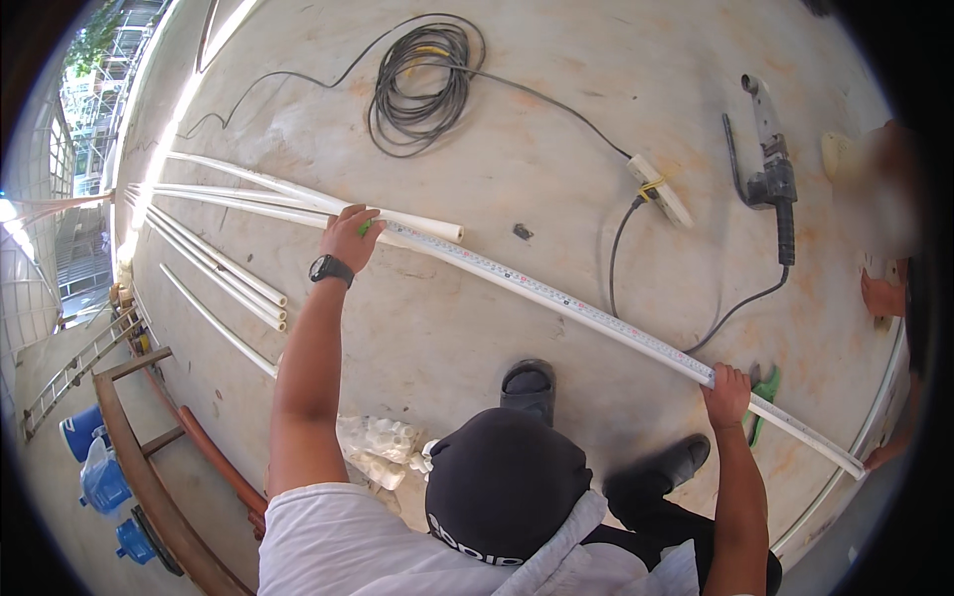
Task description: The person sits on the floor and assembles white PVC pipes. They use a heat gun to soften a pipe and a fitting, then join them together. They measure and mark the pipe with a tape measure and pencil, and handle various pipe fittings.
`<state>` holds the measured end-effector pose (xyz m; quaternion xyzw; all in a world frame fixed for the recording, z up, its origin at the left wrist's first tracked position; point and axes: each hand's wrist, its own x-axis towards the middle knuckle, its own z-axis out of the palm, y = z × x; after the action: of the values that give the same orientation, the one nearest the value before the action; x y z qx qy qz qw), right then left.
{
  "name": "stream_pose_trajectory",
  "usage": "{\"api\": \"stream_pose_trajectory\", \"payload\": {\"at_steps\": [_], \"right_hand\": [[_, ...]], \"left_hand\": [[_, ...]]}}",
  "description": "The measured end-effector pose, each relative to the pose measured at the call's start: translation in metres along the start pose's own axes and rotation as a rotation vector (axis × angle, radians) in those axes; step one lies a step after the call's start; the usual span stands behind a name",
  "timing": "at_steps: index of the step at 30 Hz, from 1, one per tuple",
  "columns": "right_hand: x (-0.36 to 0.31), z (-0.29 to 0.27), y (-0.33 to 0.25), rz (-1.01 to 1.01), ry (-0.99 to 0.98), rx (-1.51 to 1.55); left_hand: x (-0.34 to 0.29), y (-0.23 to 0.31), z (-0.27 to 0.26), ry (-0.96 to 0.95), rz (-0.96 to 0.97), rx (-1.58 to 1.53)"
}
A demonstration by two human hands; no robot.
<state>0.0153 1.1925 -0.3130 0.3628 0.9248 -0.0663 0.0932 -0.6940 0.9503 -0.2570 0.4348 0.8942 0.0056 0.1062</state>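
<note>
A long white plastic pipe (556,298) slants across the floor toward the lower right. Along its top lies the blade of a tape measure (507,273), stretched between my two hands. My left hand (350,238), with a black watch at the wrist, is closed over the tape and pipe at the upper left; a bit of green shows by its thumb, too small to name. Around the pipe and the tape at the lower right, my right hand (728,395) is closed. Just beyond it a green-handled tool (763,402) lies partly behind the pipe.
More white pipes (224,273) lie at left. A coiled black cable (422,94) leads to a power strip (660,189). A corded pipe-welding tool (770,174) lies at upper right. Another person's hand (882,294) shows at right. A wooden frame (159,467) and blue containers (104,482) stand lower left.
</note>
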Motion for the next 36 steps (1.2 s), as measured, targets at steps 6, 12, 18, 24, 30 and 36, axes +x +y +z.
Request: {"api": "stream_pose_trajectory", "payload": {"at_steps": [6,12,18,24,30,36], "right_hand": [[0.000,0.000,0.001,0.003,-0.002,-0.004],[-0.001,0.001,0.000,0.001,0.006,-0.022],[0.002,-0.004,0.000,0.015,-0.029,-0.041],[0.003,-0.008,-0.001,0.030,-0.088,-0.060],[0.003,-0.006,-0.001,0.029,-0.086,-0.072],[0.003,-0.005,-0.001,0.045,-0.096,-0.079]], "left_hand": [[0.002,-0.005,-0.001,-0.010,-0.011,-0.036],[0.002,-0.001,-0.005,-0.012,-0.026,-0.021],[0.002,0.004,-0.008,-0.041,-0.095,-0.047],[0.004,0.001,-0.005,-0.077,-0.148,-0.050],[0.004,-0.004,0.001,-0.054,-0.137,-0.077],[0.013,-0.017,-0.001,-0.109,-0.055,-0.094]]}}
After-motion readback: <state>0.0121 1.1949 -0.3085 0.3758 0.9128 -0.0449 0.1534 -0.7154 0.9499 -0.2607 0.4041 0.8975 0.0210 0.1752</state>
